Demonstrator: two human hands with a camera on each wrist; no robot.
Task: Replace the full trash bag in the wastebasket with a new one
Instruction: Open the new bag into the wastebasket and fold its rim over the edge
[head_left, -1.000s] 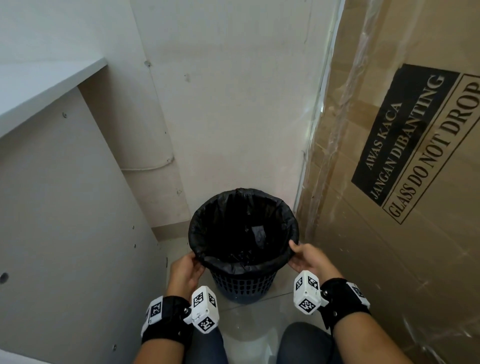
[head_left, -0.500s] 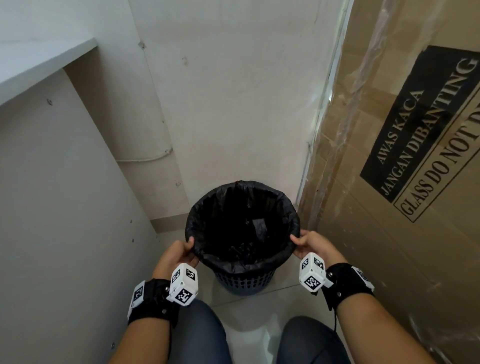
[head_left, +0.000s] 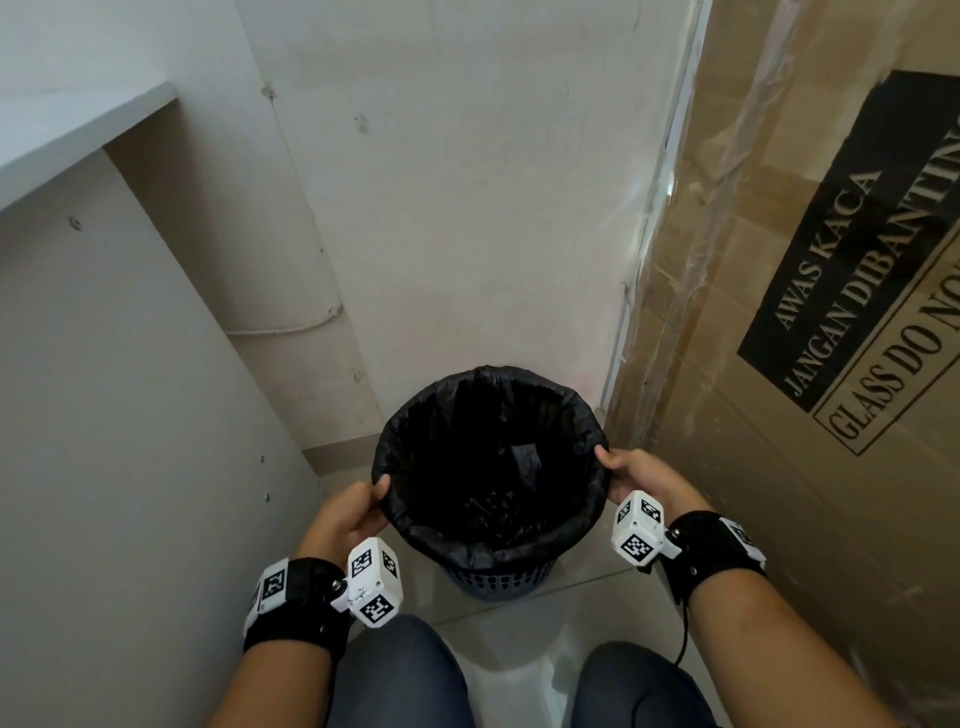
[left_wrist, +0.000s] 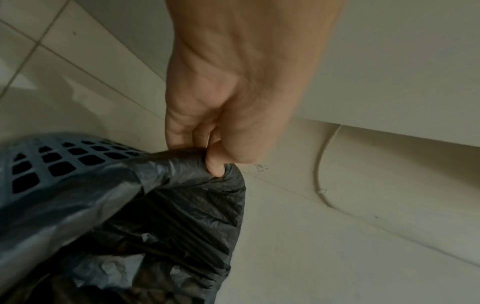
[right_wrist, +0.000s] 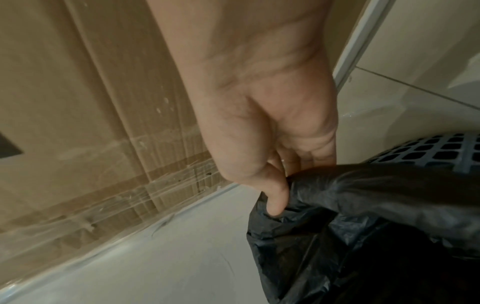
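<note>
Head view: black trash bag (head_left: 491, 467) lining wastebasket (head_left: 498, 582), on floor in wall corner beside cardboard box (head_left: 779, 364).
Left hand (head_left: 345, 514): pinching bag's left edge.
Right hand (head_left: 641, 475): pinching bag's right edge.

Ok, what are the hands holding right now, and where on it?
Both hold the bag by its top edge: left hand pinches the left side, right hand the right, over the basket.

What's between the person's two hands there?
The black trash bag, its open mouth stretched over the wastebasket; left hand and right hand pinch opposite edges, per head view.
</note>
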